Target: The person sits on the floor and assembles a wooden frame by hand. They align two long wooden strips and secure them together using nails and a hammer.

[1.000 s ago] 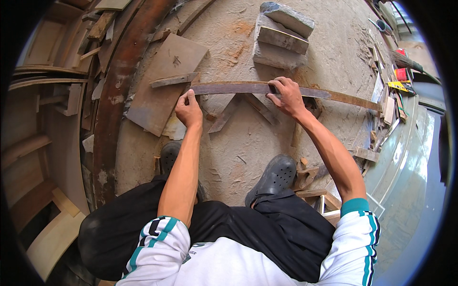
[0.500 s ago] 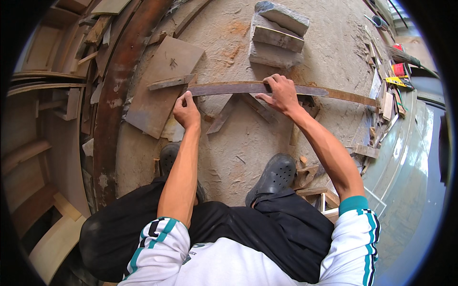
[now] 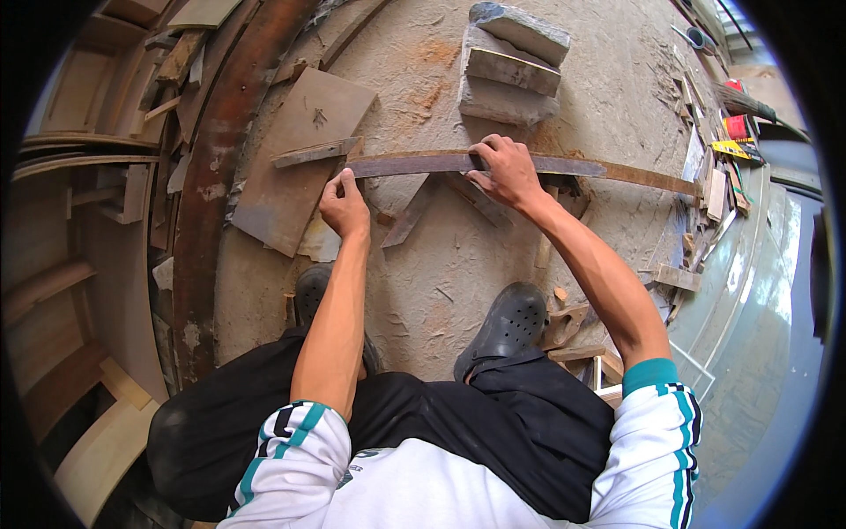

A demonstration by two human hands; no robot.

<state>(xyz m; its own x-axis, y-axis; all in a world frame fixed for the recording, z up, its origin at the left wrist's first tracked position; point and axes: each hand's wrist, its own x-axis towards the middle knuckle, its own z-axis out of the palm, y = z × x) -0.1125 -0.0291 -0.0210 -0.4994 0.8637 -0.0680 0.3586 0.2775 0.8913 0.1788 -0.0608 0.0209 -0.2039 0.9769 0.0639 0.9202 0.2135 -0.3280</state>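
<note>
A long, narrow wooden strip point(image 3: 652, 180) lies crosswise in front of me, brown toward its right end. Along its left and middle part runs a dark purplish-grey band point(image 3: 405, 165); whether this is a separate piece I cannot tell. At the left end, my left hand point(image 3: 345, 207) pinches the strip between thumb and fingers. My right hand point(image 3: 509, 174) is bent over its middle, with the fingers across the far edge and the thumb at the near edge. Below the strip, short wood pieces point(image 3: 411, 212) stick out toward me, partly hidden.
Stacked grey blocks point(image 3: 511, 99) stand beyond the strip. A flat board point(image 3: 308, 132) with a small wood offcut point(image 3: 313, 152) lies at left, beside a rusty beam point(image 3: 211, 176). Wood scraps point(image 3: 716, 196) and a glassy sheet point(image 3: 758, 291) are at right. My dark clog point(image 3: 507, 326) rests on the floor.
My right hand has slid a little to the left along the strip. The left hand and the strip look unmoved.
</note>
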